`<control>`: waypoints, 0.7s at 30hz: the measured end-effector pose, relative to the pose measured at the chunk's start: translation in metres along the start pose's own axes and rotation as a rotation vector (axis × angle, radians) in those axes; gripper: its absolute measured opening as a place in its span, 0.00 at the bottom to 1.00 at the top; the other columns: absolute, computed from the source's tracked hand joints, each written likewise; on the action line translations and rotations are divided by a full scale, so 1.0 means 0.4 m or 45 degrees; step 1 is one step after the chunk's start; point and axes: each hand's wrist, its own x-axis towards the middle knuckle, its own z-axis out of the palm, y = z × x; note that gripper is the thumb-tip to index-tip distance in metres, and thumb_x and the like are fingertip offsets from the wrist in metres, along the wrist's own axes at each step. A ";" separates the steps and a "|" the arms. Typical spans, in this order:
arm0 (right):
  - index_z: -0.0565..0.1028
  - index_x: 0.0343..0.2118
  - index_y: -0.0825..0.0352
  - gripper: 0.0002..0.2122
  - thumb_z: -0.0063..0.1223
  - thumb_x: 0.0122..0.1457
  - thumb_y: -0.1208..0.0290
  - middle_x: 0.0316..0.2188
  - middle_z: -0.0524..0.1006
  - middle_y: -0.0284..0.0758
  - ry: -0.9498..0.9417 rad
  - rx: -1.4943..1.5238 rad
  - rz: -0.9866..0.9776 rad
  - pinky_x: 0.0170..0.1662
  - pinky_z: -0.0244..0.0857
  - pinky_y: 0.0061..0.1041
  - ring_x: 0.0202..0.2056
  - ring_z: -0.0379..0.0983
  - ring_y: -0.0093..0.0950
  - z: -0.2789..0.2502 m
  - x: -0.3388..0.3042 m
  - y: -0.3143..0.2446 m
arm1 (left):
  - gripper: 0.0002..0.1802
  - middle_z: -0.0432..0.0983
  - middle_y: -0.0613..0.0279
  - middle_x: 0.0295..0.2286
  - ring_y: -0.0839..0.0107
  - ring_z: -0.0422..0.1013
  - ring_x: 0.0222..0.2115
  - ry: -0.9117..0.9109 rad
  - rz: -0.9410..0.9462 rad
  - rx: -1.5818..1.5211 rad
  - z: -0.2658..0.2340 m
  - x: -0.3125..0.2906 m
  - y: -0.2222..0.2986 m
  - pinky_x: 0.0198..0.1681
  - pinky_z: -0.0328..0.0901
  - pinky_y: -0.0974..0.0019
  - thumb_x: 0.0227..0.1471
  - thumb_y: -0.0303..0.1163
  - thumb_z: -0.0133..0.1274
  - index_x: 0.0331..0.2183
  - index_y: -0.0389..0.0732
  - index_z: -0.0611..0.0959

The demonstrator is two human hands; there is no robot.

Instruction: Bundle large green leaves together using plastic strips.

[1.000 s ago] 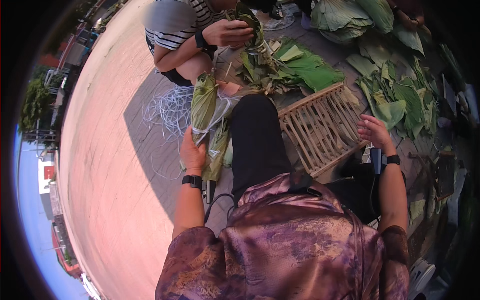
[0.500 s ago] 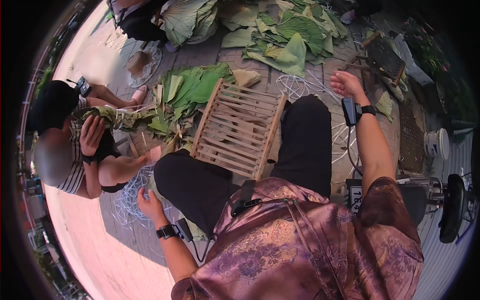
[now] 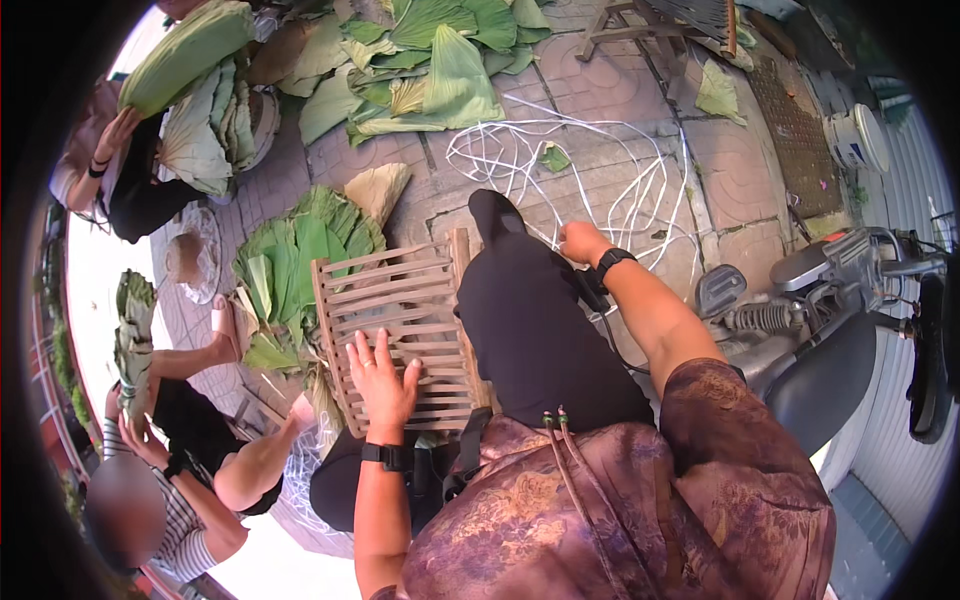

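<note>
Across my lap rests a wooden slatted rack (image 3: 398,297), tilted, with gaps between its slats. My left hand (image 3: 385,388) lies flat on the slats, fingers spread, holding nothing. Beside my right knee, my right hand (image 3: 583,244) is low, its fingers curled together. Loose white cord (image 3: 640,205) lies in loops on the paving around that hand, and one strand runs up to the fingers. Whether the cord is inside the grip is hidden.
Large green leaves (image 3: 310,235) lie beyond the rack, with another leaf pile (image 3: 440,85) farther off. Two people sit at the left, one holding a leaf bundle (image 3: 135,330). A motorbike (image 3: 800,330), a white bucket (image 3: 857,138) and a wooden stool (image 3: 640,30) stand to the right.
My left hand has come from beside my knee onto the rack. My right hand has dropped toward the cord and its fingers have curled. The view has turned rightward.
</note>
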 end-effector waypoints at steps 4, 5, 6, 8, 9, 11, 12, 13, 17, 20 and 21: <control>0.75 0.33 0.66 0.11 0.45 0.45 0.74 0.34 0.74 0.47 0.176 0.063 0.020 0.42 0.64 0.38 0.39 0.70 0.43 -0.030 0.054 -0.018 | 0.43 0.33 0.39 0.58 0.44 0.33 0.58 -0.208 -0.099 0.122 0.064 0.028 0.005 0.55 0.32 0.39 0.46 0.46 0.50 0.58 0.42 0.50; 0.75 0.34 0.65 0.12 0.44 0.46 0.75 0.36 0.73 0.46 0.232 0.027 0.024 0.43 0.63 0.38 0.40 0.69 0.43 -0.034 0.075 -0.022 | 0.43 0.32 0.39 0.58 0.44 0.33 0.59 -0.239 -0.091 0.148 0.070 0.029 0.002 0.55 0.31 0.38 0.46 0.46 0.49 0.58 0.41 0.49; 0.74 0.37 0.63 0.13 0.43 0.47 0.75 0.39 0.71 0.46 0.252 -0.036 0.030 0.43 0.63 0.38 0.41 0.69 0.44 -0.031 0.113 -0.013 | 0.43 0.31 0.38 0.58 0.44 0.32 0.59 -0.270 -0.071 0.148 0.070 0.033 0.003 0.55 0.29 0.38 0.47 0.47 0.47 0.58 0.40 0.48; 0.74 0.37 0.62 0.13 0.43 0.48 0.75 0.40 0.70 0.45 0.267 0.033 0.031 0.44 0.63 0.38 0.42 0.68 0.43 -0.035 0.164 -0.057 | 0.43 0.29 0.36 0.57 0.42 0.29 0.58 -0.326 -0.097 0.159 0.071 0.033 -0.007 0.54 0.29 0.36 0.48 0.49 0.46 0.58 0.38 0.47; 0.73 0.38 0.61 0.13 0.42 0.48 0.75 0.40 0.70 0.44 0.298 0.095 0.037 0.44 0.63 0.38 0.42 0.68 0.43 -0.037 0.185 -0.076 | 0.44 0.29 0.35 0.57 0.42 0.29 0.58 -0.347 -0.116 0.171 0.075 0.033 -0.007 0.53 0.28 0.35 0.48 0.49 0.45 0.58 0.38 0.47; 0.73 0.39 0.60 0.13 0.43 0.49 0.75 0.40 0.70 0.44 0.317 0.092 0.131 0.44 0.63 0.37 0.43 0.68 0.42 -0.027 0.239 -0.105 | 0.44 0.28 0.33 0.56 0.40 0.28 0.58 -0.385 -0.127 0.189 0.077 0.038 -0.004 0.52 0.28 0.33 0.48 0.51 0.44 0.57 0.37 0.46; 0.73 0.39 0.60 0.13 0.43 0.49 0.75 0.40 0.70 0.43 0.353 0.085 0.225 0.45 0.63 0.37 0.44 0.68 0.41 -0.022 0.267 -0.109 | 0.44 0.27 0.34 0.57 0.40 0.27 0.58 -0.399 -0.132 0.188 0.079 0.037 -0.006 0.53 0.27 0.34 0.49 0.52 0.40 0.58 0.37 0.45; 0.73 0.39 0.60 0.13 0.43 0.49 0.75 0.40 0.70 0.43 0.346 0.089 0.228 0.45 0.63 0.37 0.44 0.68 0.41 -0.017 0.289 -0.107 | 0.43 0.27 0.35 0.57 0.40 0.27 0.58 -0.412 -0.135 0.188 0.082 0.036 -0.008 0.53 0.26 0.35 0.50 0.54 0.37 0.58 0.37 0.44; 0.70 0.44 0.62 0.17 0.46 0.48 0.74 0.43 0.69 0.45 0.337 0.001 0.196 0.46 0.63 0.36 0.44 0.67 0.40 0.002 0.349 -0.110 | 0.44 0.25 0.34 0.57 0.39 0.25 0.58 -0.409 -0.120 0.180 0.086 0.030 -0.017 0.52 0.25 0.34 0.50 0.53 0.38 0.58 0.37 0.43; 0.67 0.47 0.66 0.21 0.50 0.45 0.75 0.42 0.71 0.46 0.333 0.334 0.152 0.44 0.64 0.33 0.40 0.70 0.37 0.009 0.373 -0.057 | 0.46 0.26 0.32 0.56 0.37 0.26 0.57 -0.442 -0.137 0.149 0.085 0.045 -0.003 0.51 0.28 0.30 0.47 0.50 0.44 0.58 0.37 0.43; 0.67 0.47 0.69 0.22 0.51 0.45 0.76 0.40 0.73 0.44 0.371 0.685 0.157 0.42 0.66 0.30 0.36 0.73 0.35 0.003 0.372 -0.055 | 0.46 0.26 0.32 0.56 0.37 0.26 0.57 -0.426 -0.137 0.146 0.085 0.046 -0.003 0.51 0.28 0.30 0.47 0.50 0.44 0.58 0.37 0.43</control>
